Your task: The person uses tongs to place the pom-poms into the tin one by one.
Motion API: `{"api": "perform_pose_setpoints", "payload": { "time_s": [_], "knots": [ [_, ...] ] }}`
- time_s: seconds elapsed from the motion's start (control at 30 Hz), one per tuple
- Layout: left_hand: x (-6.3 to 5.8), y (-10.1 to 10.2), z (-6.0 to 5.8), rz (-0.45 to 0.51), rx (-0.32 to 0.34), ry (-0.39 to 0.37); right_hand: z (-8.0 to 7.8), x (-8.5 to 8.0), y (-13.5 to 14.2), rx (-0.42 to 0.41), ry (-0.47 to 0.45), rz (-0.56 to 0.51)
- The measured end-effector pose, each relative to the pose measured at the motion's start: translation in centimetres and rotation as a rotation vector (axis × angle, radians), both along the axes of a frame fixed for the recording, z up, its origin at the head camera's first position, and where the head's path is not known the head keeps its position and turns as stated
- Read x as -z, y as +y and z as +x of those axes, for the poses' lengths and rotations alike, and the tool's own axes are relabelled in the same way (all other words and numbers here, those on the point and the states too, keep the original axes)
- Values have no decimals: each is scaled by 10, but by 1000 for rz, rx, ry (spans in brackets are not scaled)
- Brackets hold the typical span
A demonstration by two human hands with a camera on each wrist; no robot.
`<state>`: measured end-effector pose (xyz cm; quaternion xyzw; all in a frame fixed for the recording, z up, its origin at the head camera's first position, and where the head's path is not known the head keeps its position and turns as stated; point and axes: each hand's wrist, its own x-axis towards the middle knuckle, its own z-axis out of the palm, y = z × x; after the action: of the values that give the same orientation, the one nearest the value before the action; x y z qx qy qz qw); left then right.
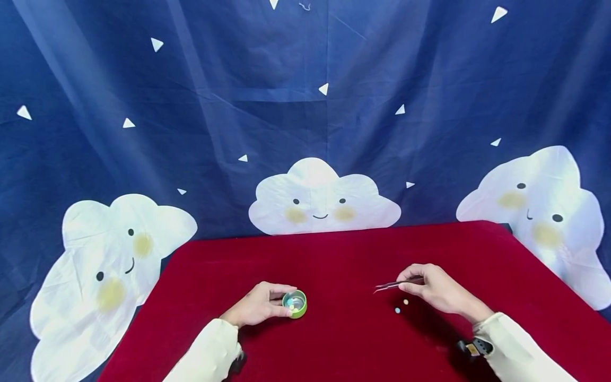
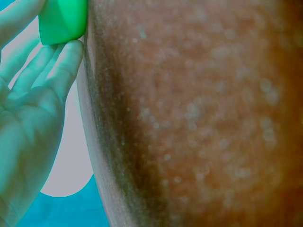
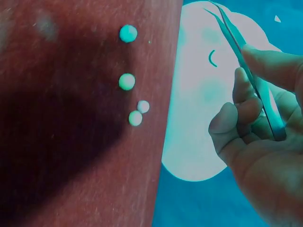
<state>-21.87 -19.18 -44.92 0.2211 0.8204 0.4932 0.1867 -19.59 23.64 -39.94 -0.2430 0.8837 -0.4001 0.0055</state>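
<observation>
My left hand (image 1: 260, 305) grips a small round green container (image 1: 303, 310) by its side, thumb and fingers on its rim. Pale blue and yellowish balls lie inside it. In the left wrist view the green wall of the container (image 2: 64, 23) rises by the fingertips. My right hand (image 1: 436, 286) pinches metal tweezers (image 1: 389, 285), their bent tips pointing left and slightly apart, with nothing seen between them. Below the tweezers lie a blue ball (image 1: 398, 310) and a yellow ball (image 1: 406, 302). Several balls (image 3: 127, 82) show in the right wrist view, two of them small and touching.
A red cloth (image 1: 334, 339) covers the table. Its back edge meets a dark blue curtain (image 1: 286, 122) with white triangles and smiling clouds. Black devices, such as the one at the right wrist (image 1: 472, 348), sit by both cream sleeves.
</observation>
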Motion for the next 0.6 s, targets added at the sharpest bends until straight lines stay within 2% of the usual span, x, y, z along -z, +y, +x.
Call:
{"api": "perform_pose_setpoints", "payload": {
  "time_s": [0.6],
  "knots": [
    [0, -1, 0, 3, 13, 2, 8, 4, 23, 40, 40, 42]
  ]
}}
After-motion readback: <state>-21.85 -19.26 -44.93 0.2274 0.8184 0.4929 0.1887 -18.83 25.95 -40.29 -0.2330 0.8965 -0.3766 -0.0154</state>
